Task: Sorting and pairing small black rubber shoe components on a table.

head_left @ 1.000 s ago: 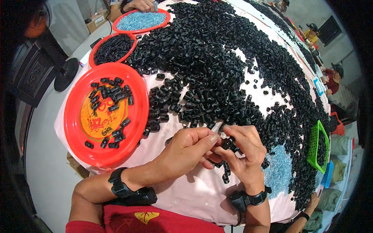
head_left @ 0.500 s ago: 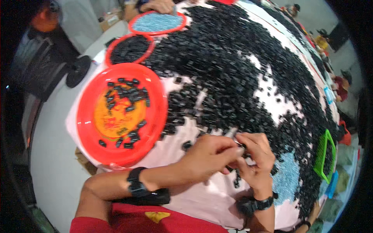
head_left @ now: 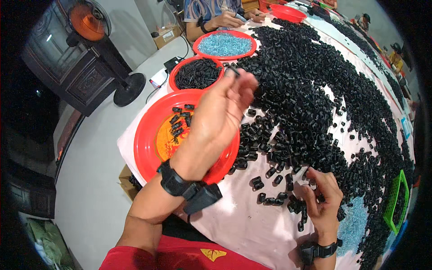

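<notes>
My left hand [head_left: 223, 108] is raised over the right side of a large red plate [head_left: 145, 128], close to a red bowl of slim black pieces [head_left: 195, 74]. A small dark stick-like piece [head_left: 233, 70] shows at its thumb and fingertips, slightly blurred. Several short black plastic fittings [head_left: 177, 124] lie on the plate's orange centre, partly hidden by my forearm. At the lower right my right hand [head_left: 325, 198] is open, thumb and forefinger curved apart, over loose black fittings [head_left: 294, 204] at the edge of the big pile.
The wide pile of black fittings [head_left: 297, 103] covers much of the pink cloth. Clear bluish small parts fill another red dish [head_left: 225, 45] and form a heap [head_left: 353, 225] by my right wrist. A green basket [head_left: 396, 202] stands right; a co-worker's hands [head_left: 229, 20] are beyond, a fan [head_left: 128, 87] left.
My hands, close together over the cloth before, are apart now. The left has gone up and across toward the bowl; the right has opened near the loose fittings. The whole view has shifted.
</notes>
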The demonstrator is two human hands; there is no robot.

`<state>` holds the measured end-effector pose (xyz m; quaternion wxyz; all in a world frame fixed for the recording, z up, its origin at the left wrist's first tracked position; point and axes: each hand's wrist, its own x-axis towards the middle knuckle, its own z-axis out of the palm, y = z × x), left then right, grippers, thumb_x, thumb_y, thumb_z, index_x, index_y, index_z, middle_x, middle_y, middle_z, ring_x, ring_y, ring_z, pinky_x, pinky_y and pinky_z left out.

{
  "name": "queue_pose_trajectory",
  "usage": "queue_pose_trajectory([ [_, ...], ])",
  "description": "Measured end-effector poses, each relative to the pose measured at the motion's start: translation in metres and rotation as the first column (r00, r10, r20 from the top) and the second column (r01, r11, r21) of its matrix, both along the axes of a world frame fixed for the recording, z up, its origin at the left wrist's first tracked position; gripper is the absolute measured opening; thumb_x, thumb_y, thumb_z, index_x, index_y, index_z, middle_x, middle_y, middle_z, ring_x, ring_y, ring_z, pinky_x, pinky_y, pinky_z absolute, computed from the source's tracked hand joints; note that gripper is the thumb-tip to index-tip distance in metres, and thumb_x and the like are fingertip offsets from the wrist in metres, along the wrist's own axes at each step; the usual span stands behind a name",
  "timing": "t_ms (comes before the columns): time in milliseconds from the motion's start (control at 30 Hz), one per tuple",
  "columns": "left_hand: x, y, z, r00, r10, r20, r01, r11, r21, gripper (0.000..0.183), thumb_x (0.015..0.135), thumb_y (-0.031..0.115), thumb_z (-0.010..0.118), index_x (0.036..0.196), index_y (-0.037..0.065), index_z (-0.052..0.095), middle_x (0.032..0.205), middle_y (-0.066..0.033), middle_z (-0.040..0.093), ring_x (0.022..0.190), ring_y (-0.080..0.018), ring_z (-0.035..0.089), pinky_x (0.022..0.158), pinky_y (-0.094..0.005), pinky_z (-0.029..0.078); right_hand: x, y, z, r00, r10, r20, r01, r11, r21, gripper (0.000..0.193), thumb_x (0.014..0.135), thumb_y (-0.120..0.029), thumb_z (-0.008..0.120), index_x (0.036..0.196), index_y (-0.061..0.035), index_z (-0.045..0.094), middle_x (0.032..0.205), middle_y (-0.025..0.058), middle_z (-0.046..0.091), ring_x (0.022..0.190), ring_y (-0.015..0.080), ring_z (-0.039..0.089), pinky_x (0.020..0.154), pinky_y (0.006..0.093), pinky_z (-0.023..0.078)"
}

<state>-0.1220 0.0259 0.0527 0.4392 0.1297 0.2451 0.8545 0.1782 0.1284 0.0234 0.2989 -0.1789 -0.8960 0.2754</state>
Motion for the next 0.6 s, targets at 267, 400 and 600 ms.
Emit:
queue_pose_trajectory([
  [267, -0.018, -0.025, 0.006, 0.903, 0.427, -0.059, -0.43, 0.888, -0.161, 0.03, 0.109, 0.015, 0.048, 0.13, -0.006, 0.053, 0.118, -0.0166, 0.067, 0.111, -0.0263, 0.068, 0.101, -0.034, 0.057, -0.003, -0.002, -0.006, 1.0, 0.01, 0.002, -0.01, 1.0, -0.012, 0.03, 0.08, 0.004, 0.078, 0.109, 0.0024, 0.073, 0.096, 0.0163, 0.072, 0.079, 0.0286, 0.065, 0.071, 0.035, 0.052],
  [400, 0.005, -0.065, 0.022, 0.919, 0.295, -0.261, -0.36, 0.897, -0.255, 0.029, 0.108, 0.013, 0.048, 0.131, -0.005, 0.054, 0.12, -0.0161, 0.066, 0.111, -0.0257, 0.068, 0.099, -0.0355, 0.058, -0.003, -0.003, -0.008, 1.0, 0.006, 0.003, -0.006, 1.0, -0.006, 0.025, 0.08, 0.006, 0.076, 0.104, 0.0026, 0.073, 0.093, 0.0156, 0.072, 0.076, 0.0285, 0.064, 0.069, 0.0353, 0.051],
  [600, -0.019, -0.078, 0.017, 0.974, 0.211, 0.081, -0.218, 0.972, 0.087, 0.023, 0.106, 0.014, 0.054, 0.121, -0.003, 0.062, 0.111, -0.015, 0.072, 0.102, -0.0224, 0.072, 0.093, -0.0329, 0.061, -0.007, -0.02, 0.004, 0.994, 0.105, 0.006, -0.105, 0.993, -0.054, 0.024, 0.079, 0.003, 0.078, 0.103, 0.0016, 0.074, 0.09, 0.0154, 0.073, 0.074, 0.027, 0.065, 0.065, 0.0339, 0.05],
])
